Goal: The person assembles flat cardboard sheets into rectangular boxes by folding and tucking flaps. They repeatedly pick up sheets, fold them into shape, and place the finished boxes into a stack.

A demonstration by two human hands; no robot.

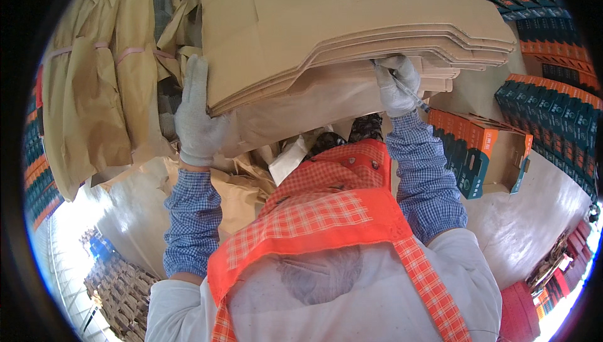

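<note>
A stack of flat die-cut cardboard sheets (282, 26) with a slotted hand hole lies before me. My left hand (200, 116), in a pale knit glove, rests upright against the stack's left edge near its front corner. Its fingers are straight, and the thumb side is partly hidden at the corner. At the stepped front edge, my gloved right hand (398, 87) has its fingertips against the underside of the upper sheets. A slender tool with a dark end (409, 90) is held in that hand; its exact kind is unclear. More cardboard sheets (435, 78) lie beneath.
Brown kraft paper (101, 106) tied with pink bands stands at left. An orange-and-green printed carton (480, 153) lies open-ended on the floor at right, near rows of similar cartons (549, 120). Crumpled paper (240, 191) lies below my hands. Red stacked goods (518, 309) are at lower right.
</note>
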